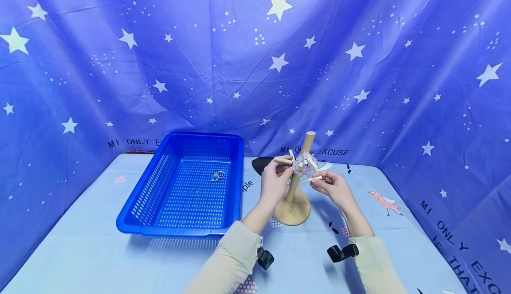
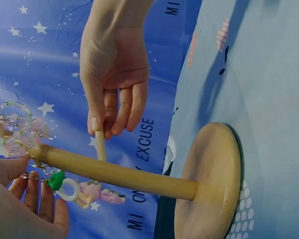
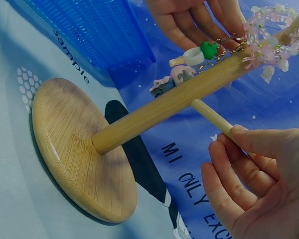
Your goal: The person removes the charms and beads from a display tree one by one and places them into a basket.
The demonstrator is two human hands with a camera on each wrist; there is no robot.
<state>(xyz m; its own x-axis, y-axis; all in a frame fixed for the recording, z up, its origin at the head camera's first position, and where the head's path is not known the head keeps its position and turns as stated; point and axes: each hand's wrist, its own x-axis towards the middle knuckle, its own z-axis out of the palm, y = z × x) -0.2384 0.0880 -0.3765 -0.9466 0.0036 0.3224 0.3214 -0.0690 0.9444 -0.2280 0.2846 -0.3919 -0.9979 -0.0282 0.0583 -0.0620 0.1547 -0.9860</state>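
A wooden stand with a round base (image 1: 293, 212), an upright post (image 3: 159, 117) and side pegs stands on the table. Clear and pink beaded bracelets (image 1: 306, 164) hang around its upper part. My right hand (image 1: 333, 187) pinches a lower peg (image 3: 214, 115) between thumb and fingertips. On the post's other side, my left hand (image 1: 273, 183) has its thumb and fingers at the chain of a keychain (image 2: 65, 186), just under the bracelets. Green, white and pink charms dangle from that chain along the post. An upper peg (image 1: 282, 160) overlaps the left fingers in the head view.
Left of the stand sits a blue plastic basket (image 1: 179, 231) with perforated walls. A small charm with a ring (image 1: 217, 177) lies inside it. Behind the table hangs a blue star-printed cloth (image 1: 239, 63); a light blue printed cloth (image 1: 80, 249) covers the tabletop.
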